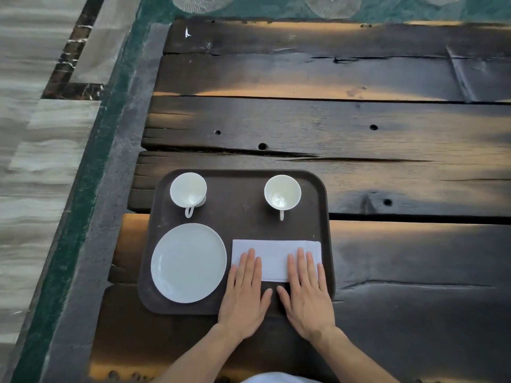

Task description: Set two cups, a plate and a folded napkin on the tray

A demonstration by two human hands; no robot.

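Observation:
A dark brown tray (240,225) lies on a rough wooden table. Two white cups stand at its far side, the left cup (188,190) and the right cup (282,193), both upright with handles pointing toward me. A round white plate (188,262) fills the tray's near left. A folded white napkin (273,254) lies flat at the near right. My left hand (244,294) and my right hand (305,293) rest palm-down with fingers spread, fingertips pressing on the napkin's near half. Neither hand grips anything.
The dark plank table (359,128) stretches far and right of the tray. Its left edge drops to a green-bordered carpet (83,189) and pale stone floor (27,134).

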